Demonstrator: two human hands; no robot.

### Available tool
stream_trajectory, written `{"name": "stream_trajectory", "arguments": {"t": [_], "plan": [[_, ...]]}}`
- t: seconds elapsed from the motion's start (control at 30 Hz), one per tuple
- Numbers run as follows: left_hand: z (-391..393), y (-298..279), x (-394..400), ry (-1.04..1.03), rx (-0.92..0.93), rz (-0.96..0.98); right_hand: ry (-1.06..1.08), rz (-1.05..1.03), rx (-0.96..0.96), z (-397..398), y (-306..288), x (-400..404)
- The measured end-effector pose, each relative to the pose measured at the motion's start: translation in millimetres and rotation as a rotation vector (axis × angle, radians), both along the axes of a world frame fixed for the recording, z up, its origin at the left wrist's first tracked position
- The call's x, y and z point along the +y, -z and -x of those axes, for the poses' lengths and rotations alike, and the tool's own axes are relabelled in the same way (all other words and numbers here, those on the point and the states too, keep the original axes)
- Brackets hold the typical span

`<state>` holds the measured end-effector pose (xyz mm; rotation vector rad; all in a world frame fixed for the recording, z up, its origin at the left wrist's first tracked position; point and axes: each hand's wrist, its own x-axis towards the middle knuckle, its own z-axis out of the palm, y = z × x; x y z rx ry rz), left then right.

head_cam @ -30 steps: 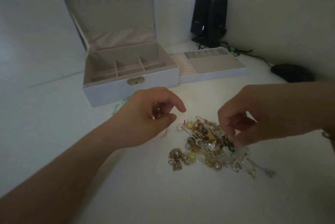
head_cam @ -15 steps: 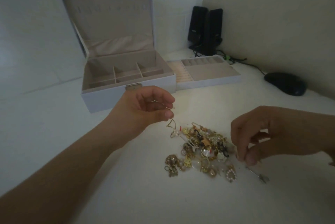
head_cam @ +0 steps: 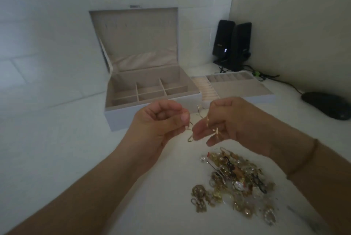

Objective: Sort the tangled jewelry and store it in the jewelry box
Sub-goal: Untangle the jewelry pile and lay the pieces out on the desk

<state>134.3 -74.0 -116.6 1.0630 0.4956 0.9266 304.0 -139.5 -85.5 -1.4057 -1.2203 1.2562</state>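
So the jewelry box (head_cam: 152,101) is the anchor here, sitting on the surface (head_cam: 57,158) with its lid (head_cam: 133,37) standing up at the back. Right of the box and touching it is a tray (head_cam: 237,88). Behind that tray, back in the corner, two speakers (head_cam: 231,44) stand side by side. Further right of the box, well apart, there's a mouse (head_cam: 326,104). In front of the box both hands are held up close together, left hand (head_cam: 161,122) and right hand (head_cam: 233,122), with a thin chain (head_cam: 197,120) strung between them. Nearer than the hands, front-right of the box, lies the jewelry pile (head_cam: 237,183).
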Motion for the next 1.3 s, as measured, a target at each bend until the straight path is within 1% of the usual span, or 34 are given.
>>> {"name": "stream_trajectory", "arguments": {"t": [0.2,0.27,0.33,0.4,0.47,0.57,0.63,0.73,0.83,0.97,1.03,1.13,1.3], "plan": [[-4.1,7.1,-4.9,0.107,-0.012,-0.032,0.133,-0.020,-0.022,7.1,12.2,1.2],[-5.3,8.3,-5.8,0.141,-0.045,-0.024,0.142,-0.052,-0.086,9.8,14.3,0.1],[-5.3,8.5,-6.1,0.150,-0.055,-0.031,0.122,-0.064,-0.087,11.4,16.6,-0.8],[-5.1,8.6,-5.3,0.121,-0.006,-0.083,0.109,-0.074,-0.082,11.8,16.3,-1.5],[-4.9,8.9,-4.6,0.083,0.070,-0.186,0.098,-0.091,-0.103,11.8,14.9,-2.7],[-5.4,6.3,-7.0,0.029,0.205,-0.368,0.066,-0.146,-0.215,11.0,13.3,-4.7],[-5.6,5.4,-9.3,0.019,0.246,-0.405,0.035,-0.191,-0.301,9.9,12.4,-5.9],[-5.1,5.5,-9.0,0.018,0.289,-0.405,0.001,-0.226,-0.348,6.7,12.3,-7.2],[-5.9,6.9,-6.2,-0.024,0.319,-0.411,-0.033,-0.239,-0.324,4.7,13.8,-7.9],[-6.3,7.6,-4.7,-0.112,0.285,-0.399,-0.069,-0.262,-0.248,6.7,13.0,-10.6],[-5.9,8.5,-3.0,-0.135,0.257,-0.384,-0.040,-0.276,-0.250,7.0,13.8,-12.7],[-6.1,10.3,-2.1,-0.153,0.259,-0.398,0.037,-0.337,-0.345,10.3,14.7,-16.3],[-5.9,9.6,-1.9,-0.199,0.264,-0.351,0.023,-0.374,-0.299,15.1,13.1,-19.6]]}}
